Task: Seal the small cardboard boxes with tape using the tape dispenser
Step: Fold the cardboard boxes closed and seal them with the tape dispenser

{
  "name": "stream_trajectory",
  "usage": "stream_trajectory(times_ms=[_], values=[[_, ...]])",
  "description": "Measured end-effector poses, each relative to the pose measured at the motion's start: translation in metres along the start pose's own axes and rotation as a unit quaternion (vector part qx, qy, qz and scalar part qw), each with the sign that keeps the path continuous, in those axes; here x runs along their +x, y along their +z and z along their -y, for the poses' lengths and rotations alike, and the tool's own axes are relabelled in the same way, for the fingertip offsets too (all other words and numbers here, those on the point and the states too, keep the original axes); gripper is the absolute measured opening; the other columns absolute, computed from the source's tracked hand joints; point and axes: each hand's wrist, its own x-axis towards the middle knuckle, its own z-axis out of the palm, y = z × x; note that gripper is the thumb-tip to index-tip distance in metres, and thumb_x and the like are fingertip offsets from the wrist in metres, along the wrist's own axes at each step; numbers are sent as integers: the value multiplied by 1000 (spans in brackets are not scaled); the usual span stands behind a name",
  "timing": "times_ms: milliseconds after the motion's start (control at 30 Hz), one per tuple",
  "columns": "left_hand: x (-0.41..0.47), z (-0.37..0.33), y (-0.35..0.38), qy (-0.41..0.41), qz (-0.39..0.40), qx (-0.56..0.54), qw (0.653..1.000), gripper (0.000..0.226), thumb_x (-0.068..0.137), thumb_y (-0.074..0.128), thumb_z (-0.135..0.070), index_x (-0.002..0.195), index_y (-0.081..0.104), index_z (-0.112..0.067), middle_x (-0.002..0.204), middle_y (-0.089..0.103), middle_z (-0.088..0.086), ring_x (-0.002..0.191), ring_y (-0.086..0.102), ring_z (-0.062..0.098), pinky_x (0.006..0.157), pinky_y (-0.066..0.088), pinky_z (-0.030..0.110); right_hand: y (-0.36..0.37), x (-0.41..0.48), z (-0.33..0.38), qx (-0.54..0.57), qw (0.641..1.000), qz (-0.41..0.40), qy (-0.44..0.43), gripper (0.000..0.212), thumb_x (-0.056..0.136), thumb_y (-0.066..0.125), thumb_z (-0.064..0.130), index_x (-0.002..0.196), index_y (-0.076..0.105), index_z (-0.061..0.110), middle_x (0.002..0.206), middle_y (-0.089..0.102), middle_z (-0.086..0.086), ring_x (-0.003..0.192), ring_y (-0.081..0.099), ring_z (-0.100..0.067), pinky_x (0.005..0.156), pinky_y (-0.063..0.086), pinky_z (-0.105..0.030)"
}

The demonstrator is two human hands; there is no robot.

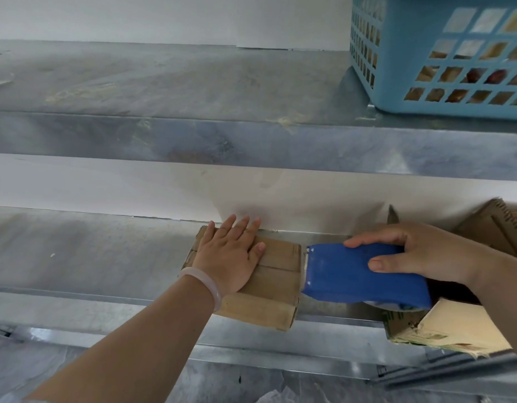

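Observation:
A small brown cardboard box [277, 274] lies on the lower metal shelf [91, 257], its closed flaps facing up. My left hand [231, 254] presses flat on the box's left half with straight fingers. My right hand [420, 251] grips a blue tape dispenser [353, 274], fingers curled over its top and thumb on its side. The dispenser's front edge touches the right end of the box.
A light blue plastic basket [426, 53] holding brown items stands on the upper shelf [193, 141] at the top right. An open carton [449, 327] sits below my right forearm, and more folded cardboard [492, 225] lies behind it. White wall backs the shelves.

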Motion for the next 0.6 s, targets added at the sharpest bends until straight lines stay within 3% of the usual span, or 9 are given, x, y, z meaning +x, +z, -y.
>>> stream_trajectory(times_ms=[233,433,600], values=[[1,6,-4,7,9,14,1000,57,99,3,-54,152,-9,-37,161,-4,-13,148,-12,12,120,-8,43,0,-15,-6,17,1000,5,13,32,75,70,43,100,64,63,108,62,39,99,60,13,79,45,-6],[3,38,-13,-17,16,37,999,58,98,4,-55,152,-7,-38,162,-3,-11,148,-12,13,120,-7,44,33,14,6,-15,1000,-23,-2,31,81,71,46,106,62,63,112,60,37,97,57,16,83,46,-7],[-2,32,-17,-23,-36,68,997,50,103,11,-42,153,5,-36,162,7,-8,149,-2,16,120,-3,49,55,34,16,-7,999,-39,-17,30,82,71,47,107,62,61,116,60,30,101,60,6,92,51,-21]])
